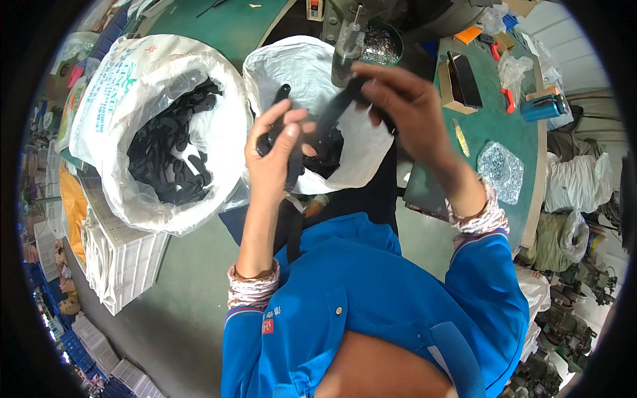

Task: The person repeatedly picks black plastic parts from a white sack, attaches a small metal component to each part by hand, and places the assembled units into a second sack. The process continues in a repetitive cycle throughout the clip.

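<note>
This is a small factory workshop: a green-topped desk [511, 126] strewn with tools, a press machine [352, 33] over a bowl of metal washers [381, 43], big white sacks [166, 126] full of black plastic parts [172, 152], stacked white crates [123, 259] on a grey concrete floor [179, 312], more machines [584, 292] at the right.

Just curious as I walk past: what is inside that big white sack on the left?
The white sack is filled with black plastic parts, elongated with rounded ends, piled loosely. Only the top layer shows; how deep the pile goes is hidden by the sack's walls.
</note>
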The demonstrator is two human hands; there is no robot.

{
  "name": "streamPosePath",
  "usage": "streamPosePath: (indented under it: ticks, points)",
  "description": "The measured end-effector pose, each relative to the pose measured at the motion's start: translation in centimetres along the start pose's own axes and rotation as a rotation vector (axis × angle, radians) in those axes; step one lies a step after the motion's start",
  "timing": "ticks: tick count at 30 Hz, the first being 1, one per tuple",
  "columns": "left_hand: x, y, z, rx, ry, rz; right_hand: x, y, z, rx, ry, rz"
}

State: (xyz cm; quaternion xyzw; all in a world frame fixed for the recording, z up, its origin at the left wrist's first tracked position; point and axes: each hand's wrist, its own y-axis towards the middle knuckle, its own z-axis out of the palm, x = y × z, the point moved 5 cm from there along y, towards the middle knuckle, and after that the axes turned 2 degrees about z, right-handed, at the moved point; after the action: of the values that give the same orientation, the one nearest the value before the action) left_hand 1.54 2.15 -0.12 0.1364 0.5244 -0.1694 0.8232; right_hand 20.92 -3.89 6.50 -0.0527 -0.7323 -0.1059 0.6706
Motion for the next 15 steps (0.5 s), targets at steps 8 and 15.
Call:
streamPosePath:
  ticks: [8, 15]
  points:
    - [-0.3, 0.1, 1.2, 0.108, -0.115, -0.132, 5.3, 9.9, -2.7, 0.045, 0.023, 0.191]
    - [-0.7, 0.1, 1.9, 0.161, -0.102, -0.182, 1.5, 7.2, -2.2, 0.031, 0.021, 0.192]
